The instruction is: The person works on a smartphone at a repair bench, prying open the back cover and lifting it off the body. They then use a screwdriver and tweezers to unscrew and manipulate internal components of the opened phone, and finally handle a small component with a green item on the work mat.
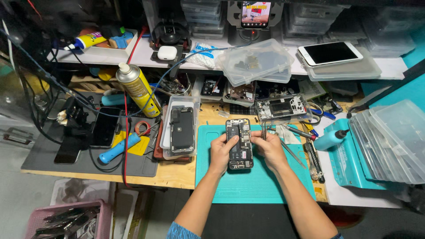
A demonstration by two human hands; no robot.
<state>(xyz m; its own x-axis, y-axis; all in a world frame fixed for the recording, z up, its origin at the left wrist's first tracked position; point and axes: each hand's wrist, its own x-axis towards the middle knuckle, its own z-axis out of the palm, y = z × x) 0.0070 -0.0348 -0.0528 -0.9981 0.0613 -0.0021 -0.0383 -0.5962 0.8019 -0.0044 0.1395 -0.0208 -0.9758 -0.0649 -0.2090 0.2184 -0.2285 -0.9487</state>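
Teal mat: a ribbed silicone work mat (261,181) lies at the front edge of the wooden bench (177,170), and on it rests an opened phone (239,144), back cover off, its boards and battery bare.
Hands: the left hand (220,152) curls narrow around the phone's left edge, thumb on its face; the right hand (268,148) cups the right edge, fingers bent close. Both steady the phone from the sides rather than lift it.
Risk: with the internals exposed, a slipping thumb could likely strain a thin flex cable or knock a connector; judged from the clutter, the loose tweezers (292,152) just beside the right hand could be brushed off the mat or into the open body.
Left of mat: a clear tray holding a dark display panel (182,129) sits near the left hand, with a yellow spray can (138,88) tilted behind it and a blue-handled tool (118,148) on a grey pad (48,155).
Right of mat: a teal squeeze bottle (332,139) lies well apart, next to stacked clear lids (389,141) at the bench's right edge.
Back of bench: a stripped phone frame (281,107) rests behind the mat.
Shelf: a white shelf (394,66) carries a clear parts box (256,61) and a white-rimmed phone (330,53); grey drawer units line the wall.
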